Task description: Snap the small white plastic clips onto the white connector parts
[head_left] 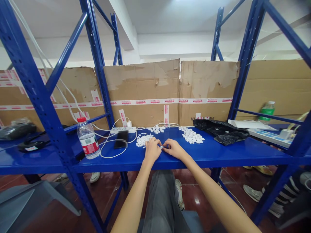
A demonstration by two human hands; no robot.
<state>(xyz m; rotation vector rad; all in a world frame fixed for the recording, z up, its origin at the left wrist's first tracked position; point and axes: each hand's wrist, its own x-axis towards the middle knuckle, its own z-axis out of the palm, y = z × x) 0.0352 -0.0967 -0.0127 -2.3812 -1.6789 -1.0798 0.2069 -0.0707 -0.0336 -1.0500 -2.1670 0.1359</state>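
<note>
My left hand (pixel 153 149) and my right hand (pixel 174 149) meet over the front part of the blue table (pixel 136 160). Between their fingertips is a small white piece (pixel 161 147), pinched from both sides. Just beyond my left hand lies a pile of tiny white parts (pixel 143 139). A larger pile of white pieces (pixel 192 135) is to the right of my right hand. Farther back, a third white cluster (pixel 157 129) sits near the cardboard.
A water bottle with a red cap (pixel 88 138), a dark phone (pixel 120 139) and a white power strip (pixel 123 130) with looping cables are at left. A black plastic bag (pixel 222 130) lies at right. Blue posts flank the table; cardboard (pixel 145 84) stands behind.
</note>
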